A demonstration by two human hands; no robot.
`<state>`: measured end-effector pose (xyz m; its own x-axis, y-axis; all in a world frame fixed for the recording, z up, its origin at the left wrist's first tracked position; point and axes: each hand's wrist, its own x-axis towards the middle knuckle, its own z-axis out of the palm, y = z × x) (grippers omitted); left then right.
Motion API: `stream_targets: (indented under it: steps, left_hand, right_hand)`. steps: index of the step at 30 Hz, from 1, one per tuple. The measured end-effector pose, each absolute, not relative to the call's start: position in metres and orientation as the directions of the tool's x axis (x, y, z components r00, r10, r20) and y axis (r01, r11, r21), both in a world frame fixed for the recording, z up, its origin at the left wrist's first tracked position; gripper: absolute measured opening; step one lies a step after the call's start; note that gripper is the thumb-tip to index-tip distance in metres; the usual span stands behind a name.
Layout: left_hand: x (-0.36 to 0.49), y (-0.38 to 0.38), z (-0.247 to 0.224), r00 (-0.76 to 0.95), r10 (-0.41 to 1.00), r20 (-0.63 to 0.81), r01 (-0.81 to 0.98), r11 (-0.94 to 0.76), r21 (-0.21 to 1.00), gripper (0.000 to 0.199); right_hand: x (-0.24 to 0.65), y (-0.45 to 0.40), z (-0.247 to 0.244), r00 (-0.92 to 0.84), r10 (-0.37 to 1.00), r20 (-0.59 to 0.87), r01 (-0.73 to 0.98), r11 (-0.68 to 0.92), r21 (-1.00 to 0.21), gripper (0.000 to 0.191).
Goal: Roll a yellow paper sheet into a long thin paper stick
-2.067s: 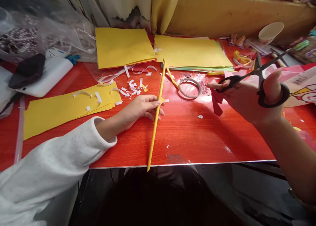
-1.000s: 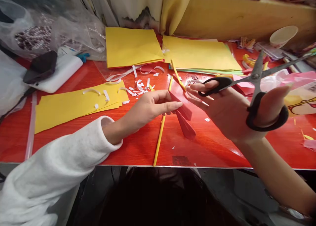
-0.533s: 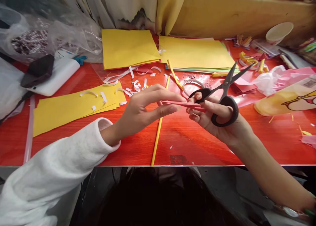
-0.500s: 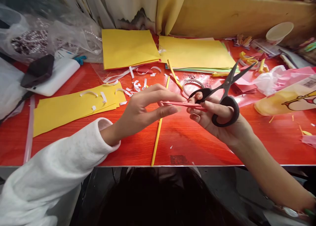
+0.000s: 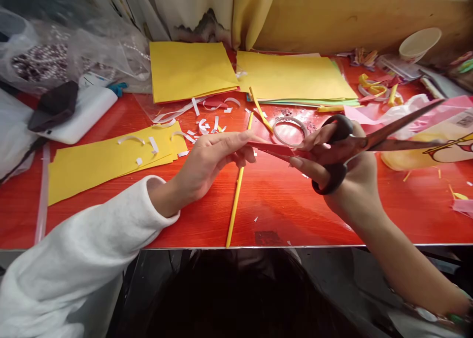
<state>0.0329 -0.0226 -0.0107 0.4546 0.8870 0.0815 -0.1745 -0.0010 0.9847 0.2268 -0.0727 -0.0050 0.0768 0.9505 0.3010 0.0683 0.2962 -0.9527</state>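
Note:
My left hand (image 5: 212, 163) pinches the left end of a folded strip of red paper (image 5: 274, 149) between thumb and fingers. At the strip's other end, the fingertips of my right hand (image 5: 347, 165) touch or grip it. That same hand carries black-handled scissors (image 5: 373, 143), fingers through the loops, blades slightly apart and pointing right, away from the paper. Below the strip, a thin yellow paper stick (image 5: 236, 200) lies on the red table (image 5: 295, 219). A roll of clear tape (image 5: 290, 131) lies just behind the paper.
Yellow paper sheets (image 5: 192, 72) and a second yellow stack (image 5: 291, 77) lie at the back. Cut yellow strips (image 5: 111, 160) are on the left, with white scraps (image 5: 203, 126) nearby. A printed cup (image 5: 406, 155) lies at the right; a white paper cup (image 5: 419, 45) stands behind.
My right hand has turned, swinging the scissors from pointing up to pointing right. The red paper has tilted, and my left fingers have closed over its end.

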Motion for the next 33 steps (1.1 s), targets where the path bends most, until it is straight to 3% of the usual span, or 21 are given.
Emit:
stream_targets:
  steps: [4, 9, 19, 33]
  left_hand:
    - [0.036, -0.023, -0.011, 0.408, 0.911, -0.059, -0.222, 0.162, 0.962, 0.025]
    - [0.038, -0.025, -0.013, 0.400, 0.911, -0.100, -0.292, 0.230, 0.928, 0.021]
    - [0.034, -0.019, -0.022, 0.451, 0.892, 0.002, -0.264, 0.132, 0.955, 0.021]
    - [0.034, -0.023, -0.020, 0.414, 0.905, 0.099, -0.166, -0.032, 0.986, 0.042]
  right_hand:
    - [0.226, -0.072, -0.009, 0.058, 0.944, 0.326, 0.112, 0.318, -0.941, 0.030]
    - [0.229, -0.070, -0.014, 0.035, 0.952, 0.304, 0.102, 0.300, -0.949, 0.028]
    - [0.227, -0.076, -0.009, 0.047, 0.978, 0.203, 0.095, 0.198, -0.976, 0.027]
    - [0.222, -0.079, -0.006, 0.045, 0.983, 0.181, 0.086, 0.176, -0.981, 0.027]
